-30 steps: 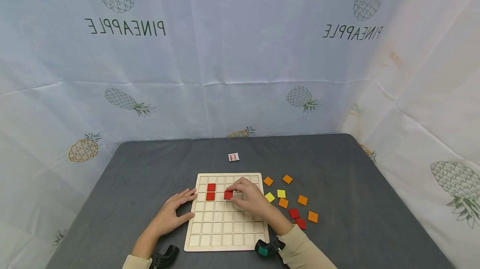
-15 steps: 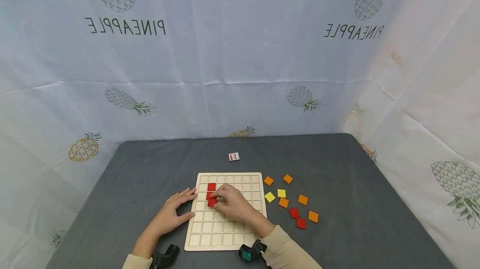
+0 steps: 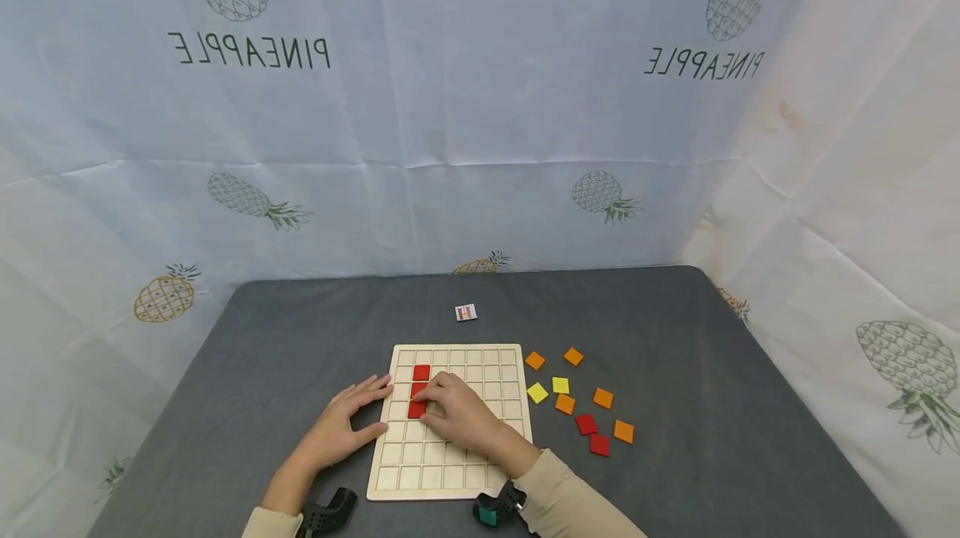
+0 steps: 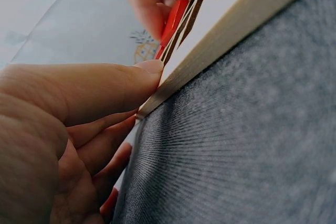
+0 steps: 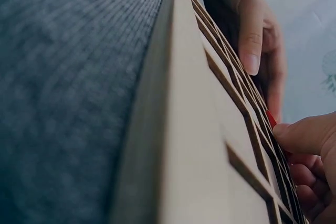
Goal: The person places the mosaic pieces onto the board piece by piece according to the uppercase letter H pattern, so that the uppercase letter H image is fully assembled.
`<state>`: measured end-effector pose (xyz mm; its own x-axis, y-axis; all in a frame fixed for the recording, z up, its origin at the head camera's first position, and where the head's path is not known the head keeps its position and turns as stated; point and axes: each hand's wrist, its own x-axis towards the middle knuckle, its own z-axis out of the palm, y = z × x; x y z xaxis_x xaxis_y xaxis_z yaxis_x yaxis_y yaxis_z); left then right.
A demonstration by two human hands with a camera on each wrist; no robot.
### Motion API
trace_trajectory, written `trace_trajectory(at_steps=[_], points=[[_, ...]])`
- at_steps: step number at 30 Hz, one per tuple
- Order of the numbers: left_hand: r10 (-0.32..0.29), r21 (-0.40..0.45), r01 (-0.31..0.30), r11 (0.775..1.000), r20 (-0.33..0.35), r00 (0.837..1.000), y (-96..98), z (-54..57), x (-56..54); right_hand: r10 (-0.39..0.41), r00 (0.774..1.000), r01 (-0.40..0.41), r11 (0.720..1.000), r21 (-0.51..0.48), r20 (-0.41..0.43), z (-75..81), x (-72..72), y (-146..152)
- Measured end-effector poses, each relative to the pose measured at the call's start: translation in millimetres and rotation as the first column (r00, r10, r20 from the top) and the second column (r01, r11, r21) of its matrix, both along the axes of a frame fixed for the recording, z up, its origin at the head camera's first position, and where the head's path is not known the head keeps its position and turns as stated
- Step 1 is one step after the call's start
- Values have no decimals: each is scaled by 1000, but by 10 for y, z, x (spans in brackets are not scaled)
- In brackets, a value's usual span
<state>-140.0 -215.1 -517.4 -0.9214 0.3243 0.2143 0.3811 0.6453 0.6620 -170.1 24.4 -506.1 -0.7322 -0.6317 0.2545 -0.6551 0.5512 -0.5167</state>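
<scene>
A pale wooden grid board [image 3: 408, 480] lies on the table. Three red tiles run down one column near its left side: a far one [image 3: 422, 372], a middle one partly covered by fingers, and a nearer red tile [image 3: 416, 411]. My right hand [image 3: 467, 419] reaches over the board and pinches the nearer tile between thumb and fingers; the right wrist view shows the thumb against this red tile [image 5: 270, 118]. With fingers spread and extended, my left hand [image 3: 339, 431] rests along the board's left edge. Its thumb [image 4: 149, 66] touches that edge in the left wrist view.
Right of the board lie several loose tiles: orange ones [image 3: 603, 398], two yellow ones [image 3: 560, 385] and two red ones [image 3: 599, 444]. A small patterned card [image 3: 466, 313] sits beyond the board. Behind the grey table [image 3: 322, 313] hangs a pineapple-print cloth [image 3: 480, 104].
My right hand has carried the red tile leftward across the board to the cell below the two other red tiles. The left hand has stayed at the board's edge.
</scene>
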Motion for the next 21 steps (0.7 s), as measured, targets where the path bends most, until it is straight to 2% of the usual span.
trace_trajectory(at_steps=[9, 21], points=[[11, -18, -11, 1000, 1, 1000, -5, 17, -10, -2, 1000, 2, 1000, 3, 1, -10, -6, -8], [8, -5, -7, 1000, 34, 999, 20, 60, 5, -4, 994, 16, 995, -102, 114, 86, -20, 101]])
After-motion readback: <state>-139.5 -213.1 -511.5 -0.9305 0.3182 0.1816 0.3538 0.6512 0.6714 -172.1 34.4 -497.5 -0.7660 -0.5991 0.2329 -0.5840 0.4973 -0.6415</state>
